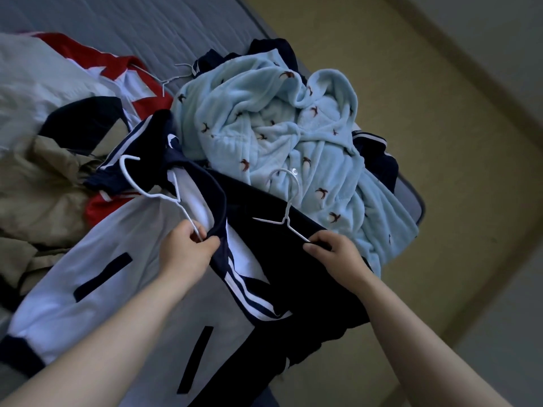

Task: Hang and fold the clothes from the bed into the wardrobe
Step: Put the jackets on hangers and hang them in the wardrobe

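A white and navy jacket (97, 277) lies on the bed in front of me, with a white wire hanger (152, 189) lying across its collar. My left hand (188, 248) pinches that hanger's lower end together with the navy collar edge. A second white hanger (286, 207) rests on a dark navy garment (282, 259) to the right. My right hand (335, 254) grips that hanger's arm and the dark cloth under it. A light blue fleece robe (279, 136) with small bird prints is heaped just beyond both hands.
Beige clothing (38, 186) and a red and white garment (123, 71) pile up at the left. A third hanger (173, 77) lies behind the robe on the grey mattress (132, 22). The bed's edge (417, 201) drops to a tan floor (396, 98) at the right.
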